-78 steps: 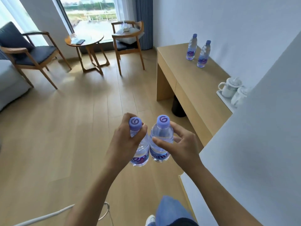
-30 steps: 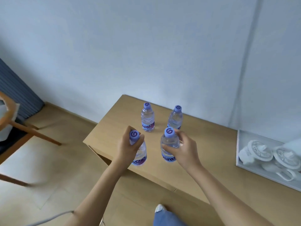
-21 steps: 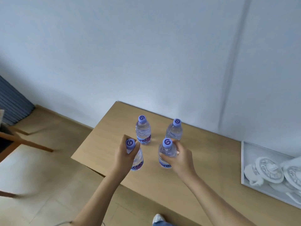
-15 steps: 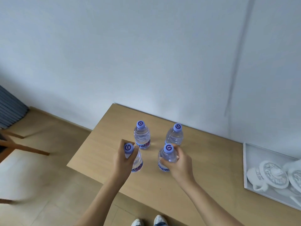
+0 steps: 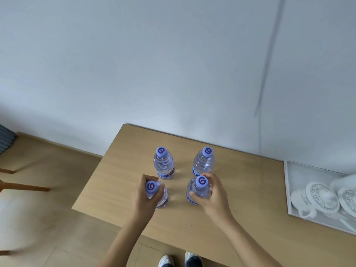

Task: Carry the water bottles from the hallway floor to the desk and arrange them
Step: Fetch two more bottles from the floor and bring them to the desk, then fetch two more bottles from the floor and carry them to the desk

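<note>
Where half a second ago the two carried bottles hung just above the wood, they now appear to stand on the light wooden desk surface [image 5: 240, 218], near its front left corner. The left hand [image 5: 143, 199] wraps its fingers [image 5: 148, 179] round the neck and shoulder of one clear plastic water bottle with a purple cap [image 5: 154, 191]; the right hand [image 5: 212, 197] holds a matching purple-capped bottle [image 5: 198, 189] the same way. Directly behind them stand two more clear purple-capped bottles [image 5: 163, 164], upright and untouched, so the four form a rough square, the right pair nearly touching. Both grips look ready to let go, which would complete this delivery. At the right edge a white tray [image 5: 289, 189] carries white ceramic teaware [image 5: 316, 199], well apart.
</note>
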Motion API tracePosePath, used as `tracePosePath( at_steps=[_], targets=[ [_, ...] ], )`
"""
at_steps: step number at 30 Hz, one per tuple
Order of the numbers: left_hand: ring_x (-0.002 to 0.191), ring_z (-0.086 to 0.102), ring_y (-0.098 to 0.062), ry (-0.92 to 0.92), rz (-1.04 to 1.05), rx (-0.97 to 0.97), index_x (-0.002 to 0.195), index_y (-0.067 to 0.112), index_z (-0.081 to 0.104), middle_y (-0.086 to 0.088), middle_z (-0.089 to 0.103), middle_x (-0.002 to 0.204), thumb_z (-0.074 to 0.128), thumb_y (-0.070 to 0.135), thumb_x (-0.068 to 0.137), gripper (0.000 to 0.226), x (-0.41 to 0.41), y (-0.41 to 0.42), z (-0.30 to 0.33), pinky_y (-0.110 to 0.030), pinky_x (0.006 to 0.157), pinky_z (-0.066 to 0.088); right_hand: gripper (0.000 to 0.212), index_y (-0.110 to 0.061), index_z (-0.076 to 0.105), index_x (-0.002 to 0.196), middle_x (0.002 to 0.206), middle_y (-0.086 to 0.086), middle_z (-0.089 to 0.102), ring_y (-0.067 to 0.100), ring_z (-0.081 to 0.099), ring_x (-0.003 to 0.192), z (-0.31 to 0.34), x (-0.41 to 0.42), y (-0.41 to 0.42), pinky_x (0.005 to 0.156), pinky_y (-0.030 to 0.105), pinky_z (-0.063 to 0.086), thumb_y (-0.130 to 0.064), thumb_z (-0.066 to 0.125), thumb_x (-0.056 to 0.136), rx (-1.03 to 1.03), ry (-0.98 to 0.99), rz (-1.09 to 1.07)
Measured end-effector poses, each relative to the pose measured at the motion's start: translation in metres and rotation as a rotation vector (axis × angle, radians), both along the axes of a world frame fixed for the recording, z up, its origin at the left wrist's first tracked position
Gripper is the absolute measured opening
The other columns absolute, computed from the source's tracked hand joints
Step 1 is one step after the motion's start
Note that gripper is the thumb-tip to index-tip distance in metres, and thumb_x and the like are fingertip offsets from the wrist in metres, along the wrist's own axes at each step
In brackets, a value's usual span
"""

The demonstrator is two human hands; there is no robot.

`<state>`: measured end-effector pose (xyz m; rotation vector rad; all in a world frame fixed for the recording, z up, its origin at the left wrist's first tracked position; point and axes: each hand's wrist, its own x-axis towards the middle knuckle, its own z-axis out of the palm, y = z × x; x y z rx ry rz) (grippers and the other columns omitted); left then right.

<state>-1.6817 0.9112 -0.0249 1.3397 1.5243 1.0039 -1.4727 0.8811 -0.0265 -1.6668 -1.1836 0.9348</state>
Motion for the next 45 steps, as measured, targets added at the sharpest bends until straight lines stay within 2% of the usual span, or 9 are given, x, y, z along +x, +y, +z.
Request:
tracePosePath(
  at_steps=[7,12,15,20,24,28,32,42,45],
  targets=[
    [0.082,0.062,-0.01,-0.014,0.019,-0.021,0.09,0.021,0.053,0.002,0.065,0.096,0.075,0.01,0.08,0.027,0.003,-0.003,0.002,-0.024,0.071,0.048,0.056,-0.016,0.058,0.11,0.11,0.001,0.062,0.0,0.058,0.1,0.0,0.0,-0.001,0.087,0.014,0.043,-0.001,0.086,0.065,-0.01,-0.004,0.013],
    [0.086,0.06,0.0,0.075,-0.012,-0.049,0.101,0.023,0.058,0.006,0.063,0.097,0.08,0.025,0.07,0.038,0.0,0.0,0.02,-0.013,0.072,0.044,0.066,-0.017,0.056,0.121,0.118,0.0,0.063,0.007,0.06,0.105,0.003,0.01,0.002,0.089,0.016,0.045,-0.009,0.09,0.065,-0.095,0.038,0.087],
    [0.101,0.053,-0.007,0.264,-0.071,0.079,0.103,0.032,0.056,0.018,0.058,0.105,0.08,0.019,0.077,0.037,0.001,-0.005,0.035,-0.014,0.083,0.038,0.081,-0.021,0.048,0.137,0.129,-0.009,0.056,-0.004,0.052,0.114,0.008,0.018,-0.005,0.085,0.0,0.035,-0.014,0.09,0.067,-0.123,0.056,0.114],
    [0.102,0.047,0.008,0.363,-0.253,0.341,0.106,0.027,0.057,0.029,0.053,0.107,0.075,0.02,0.082,0.031,0.032,-0.027,0.061,-0.006,0.09,0.032,0.075,-0.032,0.046,0.133,0.133,-0.017,0.051,0.002,0.046,0.128,0.021,0.031,-0.036,0.097,0.015,0.033,-0.015,0.087,0.072,-0.098,0.049,0.066],
    [0.107,0.045,0.017,0.305,-0.37,0.32,0.113,0.03,0.055,0.029,0.055,0.108,0.071,0.025,0.086,0.032,0.058,-0.051,0.071,0.001,0.087,0.03,0.076,-0.029,0.044,0.137,0.133,-0.011,0.05,0.001,0.045,0.129,0.035,0.04,-0.078,0.101,0.021,0.035,-0.021,0.086,0.074,-0.077,0.076,-0.073],
    [0.106,0.054,0.0,0.283,-0.564,0.34,0.119,0.018,0.057,0.012,0.062,0.113,0.07,0.021,0.087,0.035,0.073,-0.082,0.075,0.0,0.087,0.032,0.071,-0.029,0.044,0.135,0.133,-0.006,0.053,0.005,0.048,0.127,0.048,0.042,-0.134,0.104,0.029,0.04,-0.02,0.084,0.077,-0.049,0.098,-0.249],
    [0.111,0.054,-0.004,0.287,-0.749,0.308,0.124,0.019,0.056,0.013,0.059,0.115,0.07,0.023,0.087,0.039,0.085,-0.122,0.07,-0.003,0.088,0.032,0.07,-0.029,0.044,0.137,0.132,-0.006,0.053,0.004,0.05,0.124,0.052,0.041,-0.202,0.104,0.033,0.043,-0.026,0.083,0.078,-0.045,0.111,-0.429],
    [0.118,0.052,-0.008,0.302,-1.279,0.307,0.13,0.018,0.051,0.006,0.057,0.126,0.066,0.029,0.09,0.043,0.184,-0.254,0.062,-0.022,0.093,0.04,0.061,-0.041,0.045,0.126,0.122,-0.018,0.055,-0.002,0.053,0.116,0.044,0.075,-0.403,0.092,0.021,0.045,-0.039,0.082,0.077,-0.021,0.124,-0.923],
    [0.12,0.051,-0.006,0.278,-1.421,0.301,0.131,0.018,0.05,0.009,0.056,0.128,0.064,0.028,0.091,0.044,0.233,-0.308,0.061,-0.019,0.094,0.038,0.06,-0.039,0.047,0.125,0.118,-0.018,0.056,-0.003,0.055,0.111,0.04,0.099,-0.469,0.085,0.015,0.046,-0.035,0.082,0.077,0.001,0.145,-1.089]
  ],
)
